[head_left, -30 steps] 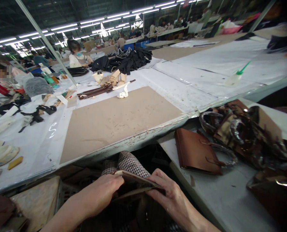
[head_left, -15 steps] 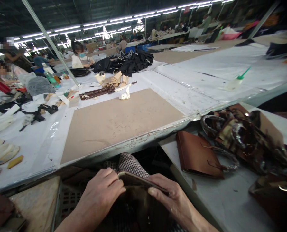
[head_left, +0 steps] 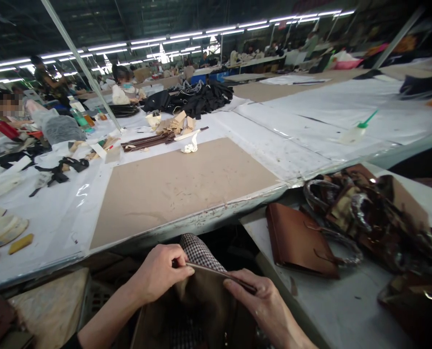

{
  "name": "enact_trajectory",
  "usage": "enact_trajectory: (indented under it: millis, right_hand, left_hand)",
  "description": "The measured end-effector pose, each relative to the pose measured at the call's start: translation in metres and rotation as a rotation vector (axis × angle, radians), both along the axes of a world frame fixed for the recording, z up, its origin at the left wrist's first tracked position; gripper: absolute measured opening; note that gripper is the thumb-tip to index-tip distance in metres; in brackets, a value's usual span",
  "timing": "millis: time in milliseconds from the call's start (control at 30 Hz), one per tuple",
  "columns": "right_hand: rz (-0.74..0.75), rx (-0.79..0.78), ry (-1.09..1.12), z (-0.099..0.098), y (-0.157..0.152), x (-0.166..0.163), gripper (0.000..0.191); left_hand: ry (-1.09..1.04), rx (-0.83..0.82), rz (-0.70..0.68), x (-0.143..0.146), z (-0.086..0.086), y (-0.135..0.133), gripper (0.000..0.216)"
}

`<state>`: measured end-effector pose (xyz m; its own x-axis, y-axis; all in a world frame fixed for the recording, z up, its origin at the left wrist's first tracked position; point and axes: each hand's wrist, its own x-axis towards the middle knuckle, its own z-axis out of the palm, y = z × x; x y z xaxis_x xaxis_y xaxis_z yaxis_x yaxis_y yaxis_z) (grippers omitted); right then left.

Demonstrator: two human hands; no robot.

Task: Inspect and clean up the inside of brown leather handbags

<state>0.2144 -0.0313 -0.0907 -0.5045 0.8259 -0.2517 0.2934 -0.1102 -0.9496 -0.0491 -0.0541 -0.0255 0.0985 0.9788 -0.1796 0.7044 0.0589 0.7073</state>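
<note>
A dark brown bag (head_left: 210,303) lies across my lap, its thin top edge turned up towards me. My left hand (head_left: 163,271) pinches that edge near its left end between thumb and fingers. Further right, my right hand (head_left: 254,293) grips the same edge, thumb on the near side and fingers behind. The lower part of the bag is dark and runs out of view. Beyond the edge shows a checked trouser leg (head_left: 201,252). A finished-looking brown handbag (head_left: 299,240) lies on the side table to the right of my right hand.
More brown handbags (head_left: 368,213) with wrapped handles are heaped on the side table (head_left: 321,310). A beige board (head_left: 187,184) covers part of the white worktable. On it are a crumpled white scrap (head_left: 190,146), brown strips (head_left: 146,141) and a glue bottle (head_left: 356,131). Co-workers sit beyond.
My left hand has lifted slightly and changed from lying over the edge to pinching it. The bag's edge now looks straighter between my hands. My right hand keeps its grip.
</note>
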Motion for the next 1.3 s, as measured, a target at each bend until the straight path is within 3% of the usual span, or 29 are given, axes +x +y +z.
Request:
enact_trajectory:
  millis: [267, 467, 567, 667, 833, 1000, 1133, 1233, 1300]
  right_hand:
    - [-0.055, -0.037, 0.013, -0.004, 0.001, -0.002, 0.042]
    - [-0.039, -0.159, 0.017, 0.003, 0.011, -0.002, 0.036]
    - [0.124, -0.222, 0.008, 0.014, 0.027, 0.001, 0.031]
    - [0.377, -0.261, 0.011, 0.024, 0.047, -0.003, 0.034]
    - [0.681, 0.025, -0.055, 0.034, 0.070, -0.041, 0.036]
    - [0.783, 0.161, -0.017, 0.031, 0.073, -0.075, 0.013]
    - [0.817, 0.265, 0.008, 0.029, 0.074, -0.072, 0.023]
    - [0.864, 0.265, 0.021, 0.048, 0.077, -0.066, 0.029]
    - [0.935, 0.227, 0.033, 0.067, 0.083, -0.063, 0.032]
  left_hand:
    - [0.092, -0.005, -0.010, 0.006, -0.005, 0.008, 0.027]
    - [0.101, -0.026, 0.034, 0.014, -0.011, 0.011, 0.025]
    - [0.008, -0.067, 0.091, 0.015, -0.009, 0.010, 0.030]
    - [-0.034, -0.071, 0.045, 0.016, -0.007, 0.008, 0.026]
    - [-0.109, -0.056, 0.025, 0.018, -0.008, 0.007, 0.026]
    - [-0.114, -0.085, 0.081, 0.002, -0.003, -0.002, 0.025]
    - [-0.026, -0.222, 0.035, -0.020, 0.007, -0.018, 0.039]
    - [0.007, -0.304, 0.004, -0.030, 0.014, -0.028, 0.021]
    - [-0.095, -0.353, -0.003, -0.030, 0.018, -0.030, 0.021]
